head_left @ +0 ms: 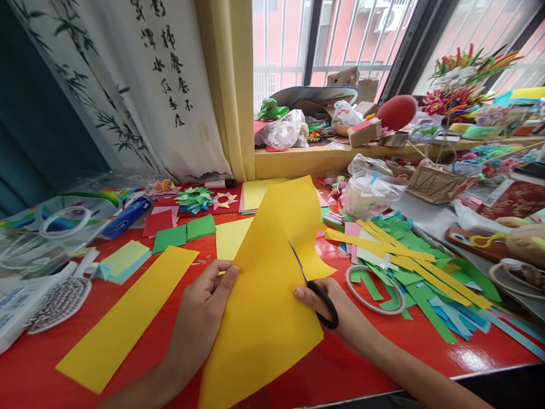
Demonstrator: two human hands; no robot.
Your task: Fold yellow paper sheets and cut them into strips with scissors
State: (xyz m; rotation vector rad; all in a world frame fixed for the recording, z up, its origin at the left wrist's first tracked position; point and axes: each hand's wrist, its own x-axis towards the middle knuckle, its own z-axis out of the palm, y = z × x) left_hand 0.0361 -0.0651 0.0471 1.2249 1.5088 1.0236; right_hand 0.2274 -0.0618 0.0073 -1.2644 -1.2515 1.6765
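A large sheet of yellow paper (264, 318) is held tilted up in front of me. Its left edge is pinched between the thumb and fingers of my left hand (208, 307). My right hand (336, 307) grips a pair of black-handled scissors (326, 309). One blade lies over the sheet, and the paper is cut in from its right edge, with the upper part curling away. To the left of my left hand, a long yellow paper strip (128, 321) lies flat on the red table. A roll of tape (395, 307) lies to the right of my right hand.
Green, blue and yellow paper scraps (426, 278) are heaped at right. Green paper squares (201, 227) and folded paper stars (193, 199) lie at the back. A hairbrush (63, 298) is at left. Below the window, a cluttered sill (298, 156) runs behind the table.
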